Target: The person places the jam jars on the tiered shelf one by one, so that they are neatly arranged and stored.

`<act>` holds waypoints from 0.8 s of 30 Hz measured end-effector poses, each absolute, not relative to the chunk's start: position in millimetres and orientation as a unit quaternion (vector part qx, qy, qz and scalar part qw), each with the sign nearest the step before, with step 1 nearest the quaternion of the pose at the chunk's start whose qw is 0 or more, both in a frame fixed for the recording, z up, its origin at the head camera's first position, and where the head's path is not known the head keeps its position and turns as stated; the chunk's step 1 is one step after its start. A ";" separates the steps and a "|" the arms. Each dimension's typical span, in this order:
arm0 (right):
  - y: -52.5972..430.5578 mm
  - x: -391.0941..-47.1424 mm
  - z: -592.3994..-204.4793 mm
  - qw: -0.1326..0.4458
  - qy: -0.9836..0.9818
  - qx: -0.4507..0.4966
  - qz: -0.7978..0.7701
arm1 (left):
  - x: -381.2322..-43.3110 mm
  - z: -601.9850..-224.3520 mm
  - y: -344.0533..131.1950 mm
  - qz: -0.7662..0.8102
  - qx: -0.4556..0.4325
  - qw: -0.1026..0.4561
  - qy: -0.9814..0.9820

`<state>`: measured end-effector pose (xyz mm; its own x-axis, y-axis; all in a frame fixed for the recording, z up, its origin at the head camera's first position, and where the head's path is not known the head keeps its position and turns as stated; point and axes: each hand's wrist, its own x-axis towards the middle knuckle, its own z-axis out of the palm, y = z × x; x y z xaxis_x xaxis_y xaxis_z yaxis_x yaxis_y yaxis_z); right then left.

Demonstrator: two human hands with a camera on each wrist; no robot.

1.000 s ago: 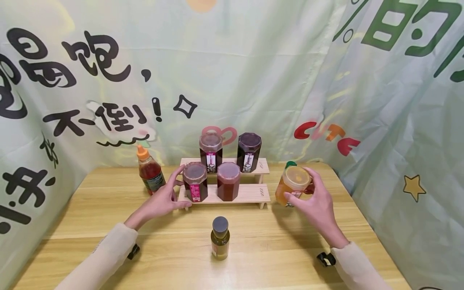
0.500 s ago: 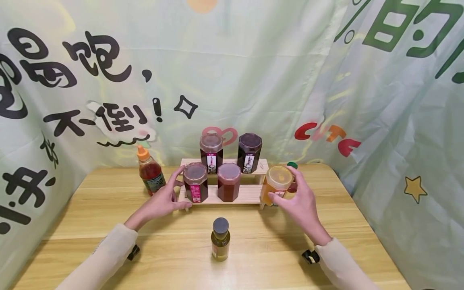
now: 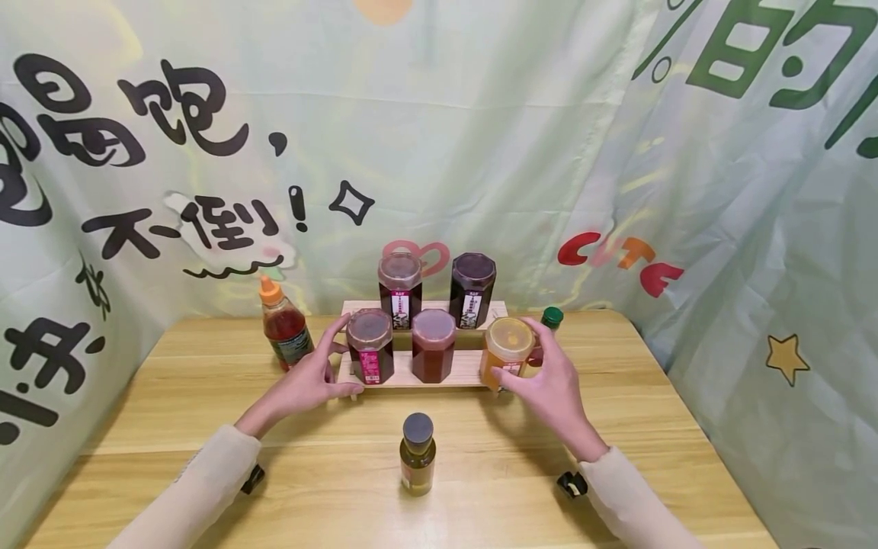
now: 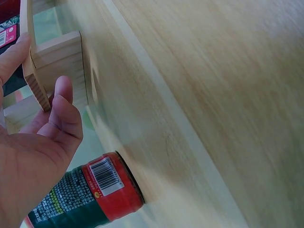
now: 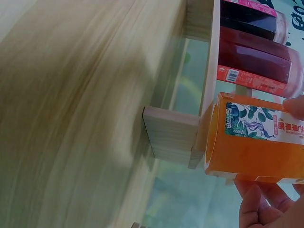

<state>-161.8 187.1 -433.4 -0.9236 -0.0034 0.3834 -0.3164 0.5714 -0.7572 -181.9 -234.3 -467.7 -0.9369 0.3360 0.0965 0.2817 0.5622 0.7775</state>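
My right hand grips an orange-filled jar with a clear lid at the right end of the lower step of a two-tier wooden shelf. In the right wrist view the orange jar has its base at the plank, with fingers and thumb on its sides. My left hand holds the shelf's left end, beside a dark jar with a pink label. In the left wrist view its thumb lies at the plank's edge. A red jar stands mid-step.
Two dark jars stand on the upper step, one left and one right. An orange-capped sauce bottle is left of the shelf. A green-capped bottle stands behind my right hand. A dark-capped bottle is in front.
My right hand has carried the orange jar leftward, from beside the shelf to the right end of its lower step. The left hand has stayed at the shelf's left end.
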 end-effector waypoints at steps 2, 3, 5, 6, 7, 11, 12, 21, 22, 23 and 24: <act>185.6 -161.8 -434.1 0.167 -0.869 0.088 0.457 | -181.9 -467.5 -233.8 0.433 0.172 0.033 0.884; 184.9 -161.7 -434.3 0.165 -0.869 0.086 0.459 | -181.8 -467.4 -233.6 0.433 0.170 0.035 0.885; 183.6 -161.7 -434.8 0.161 -0.869 0.081 0.462 | -181.9 -467.1 -233.2 0.432 0.170 0.037 0.885; 182.9 -161.9 -435.0 0.159 -0.868 0.081 0.463 | -182.1 -467.2 -232.9 0.432 0.169 0.037 0.885; 182.3 -162.2 -435.3 0.159 -0.868 0.081 0.464 | -182.3 -467.5 -232.9 0.431 0.167 0.037 0.886; 179.8 -163.5 -436.3 0.159 -0.865 0.089 0.468 | -182.8 -468.5 -233.5 0.430 0.169 0.036 0.886; 179.2 -163.9 -436.6 0.159 -0.864 0.092 0.469 | -182.7 -468.2 -233.6 0.431 0.170 0.034 0.885; 174.9 -169.3 -438.2 0.152 -0.864 0.086 0.471 | -182.4 -467.6 -234.5 0.428 0.167 0.035 0.888; 174.6 -170.0 -438.4 0.152 -0.863 0.086 0.474 | -182.5 -467.8 -234.8 0.427 0.169 0.035 0.887; 174.4 -170.7 -438.6 0.151 -0.862 0.087 0.477 | -182.6 -468.0 -234.8 0.428 0.169 0.034 0.887; 174.1 -171.2 -438.6 0.149 -0.859 0.088 0.481 | -182.8 -468.2 -235.1 0.429 0.170 0.034 0.887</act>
